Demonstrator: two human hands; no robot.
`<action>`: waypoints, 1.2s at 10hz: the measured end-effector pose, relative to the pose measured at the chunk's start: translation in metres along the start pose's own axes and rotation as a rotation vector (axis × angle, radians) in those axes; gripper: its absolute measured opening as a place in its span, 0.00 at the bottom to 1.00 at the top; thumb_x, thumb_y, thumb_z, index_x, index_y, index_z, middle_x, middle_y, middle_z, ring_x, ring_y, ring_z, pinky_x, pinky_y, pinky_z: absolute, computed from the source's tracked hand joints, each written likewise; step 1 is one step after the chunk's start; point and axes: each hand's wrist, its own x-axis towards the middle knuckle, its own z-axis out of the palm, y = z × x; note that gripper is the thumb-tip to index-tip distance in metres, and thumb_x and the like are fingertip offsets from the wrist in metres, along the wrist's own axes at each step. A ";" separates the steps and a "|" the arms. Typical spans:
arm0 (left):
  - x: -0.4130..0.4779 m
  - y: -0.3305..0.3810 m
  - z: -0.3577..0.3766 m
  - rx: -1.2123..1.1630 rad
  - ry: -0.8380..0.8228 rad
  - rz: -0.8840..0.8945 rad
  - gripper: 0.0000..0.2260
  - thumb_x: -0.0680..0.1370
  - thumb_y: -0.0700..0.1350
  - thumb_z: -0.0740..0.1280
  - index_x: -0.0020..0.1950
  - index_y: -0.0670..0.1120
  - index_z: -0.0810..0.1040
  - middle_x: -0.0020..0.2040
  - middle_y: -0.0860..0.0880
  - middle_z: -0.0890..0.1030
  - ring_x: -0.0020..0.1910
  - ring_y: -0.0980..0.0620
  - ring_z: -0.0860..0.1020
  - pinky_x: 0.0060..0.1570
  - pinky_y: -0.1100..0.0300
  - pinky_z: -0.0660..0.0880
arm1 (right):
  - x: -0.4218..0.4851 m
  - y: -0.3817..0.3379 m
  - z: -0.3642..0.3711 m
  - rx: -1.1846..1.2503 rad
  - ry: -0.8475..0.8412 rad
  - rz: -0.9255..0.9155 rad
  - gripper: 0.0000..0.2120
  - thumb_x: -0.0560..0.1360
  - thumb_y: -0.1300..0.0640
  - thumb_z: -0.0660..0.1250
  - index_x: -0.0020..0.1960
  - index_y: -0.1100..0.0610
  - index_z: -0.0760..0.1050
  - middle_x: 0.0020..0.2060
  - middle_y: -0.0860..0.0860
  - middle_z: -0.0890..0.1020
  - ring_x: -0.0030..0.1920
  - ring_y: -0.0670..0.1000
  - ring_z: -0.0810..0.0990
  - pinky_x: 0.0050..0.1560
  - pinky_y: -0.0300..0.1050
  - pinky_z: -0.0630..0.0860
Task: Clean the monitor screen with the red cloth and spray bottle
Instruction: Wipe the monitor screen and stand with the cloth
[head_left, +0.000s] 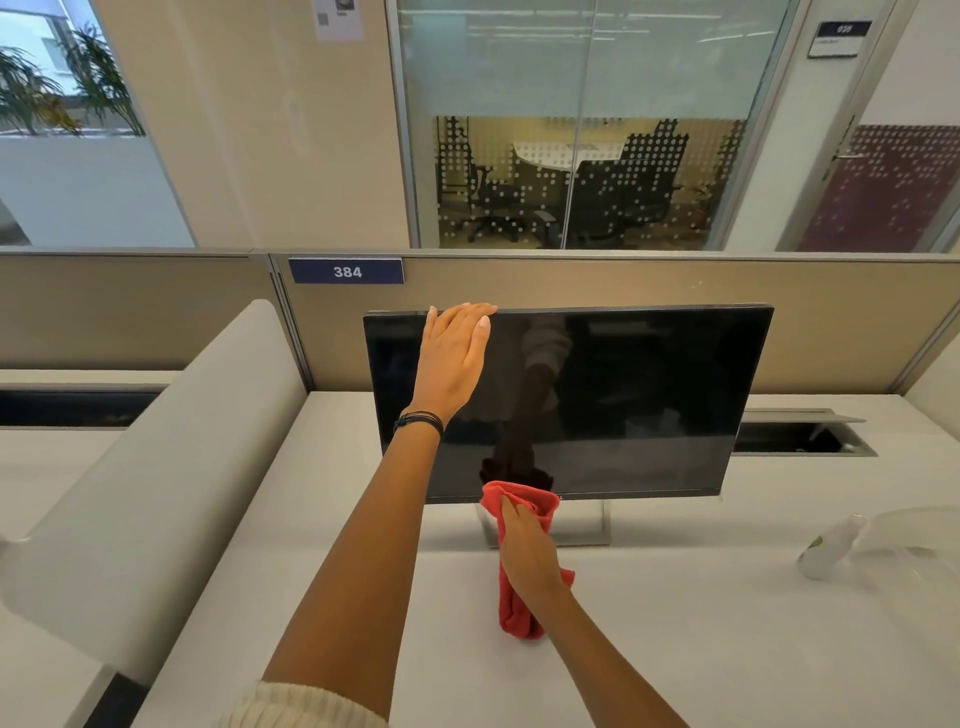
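A black monitor (623, 395) stands on a silver foot on the white desk, its screen dark and reflecting my arm. My left hand (452, 358) lies flat over the screen's upper left, fingers straight and reaching the top edge. My right hand (527, 551) grips the red cloth (514, 613) and presses its bunched end against the screen's bottom edge near the middle; the rest of the cloth hangs below my wrist. A white spray bottle (831, 545) with a green label lies on the desk at the far right, blurred.
The white desk (701, 649) runs forward from a beige partition (571, 280) marked 384. A curved white divider (145, 478) rises at the left. An open cable hatch (800, 439) sits behind the monitor's right side. Glass office walls lie beyond.
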 end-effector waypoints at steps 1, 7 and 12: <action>0.000 0.001 -0.001 0.003 -0.013 -0.007 0.17 0.82 0.46 0.50 0.66 0.47 0.71 0.66 0.47 0.74 0.70 0.50 0.65 0.75 0.52 0.44 | 0.001 0.007 -0.011 -0.085 -0.029 -0.037 0.35 0.73 0.36 0.44 0.72 0.56 0.57 0.70 0.55 0.67 0.67 0.56 0.69 0.71 0.45 0.64; 0.011 0.016 -0.007 0.105 -0.110 -0.064 0.16 0.82 0.48 0.53 0.65 0.47 0.72 0.66 0.47 0.74 0.68 0.49 0.68 0.74 0.48 0.48 | 0.014 0.059 -0.120 -0.266 0.212 0.093 0.26 0.80 0.43 0.48 0.71 0.57 0.60 0.66 0.58 0.71 0.64 0.60 0.71 0.68 0.55 0.65; 0.010 0.030 -0.001 0.186 -0.100 -0.093 0.16 0.81 0.49 0.53 0.65 0.45 0.72 0.65 0.46 0.74 0.67 0.48 0.68 0.74 0.47 0.49 | 0.021 0.064 -0.122 0.249 0.241 0.269 0.37 0.74 0.32 0.49 0.74 0.56 0.55 0.71 0.57 0.66 0.70 0.61 0.65 0.72 0.56 0.55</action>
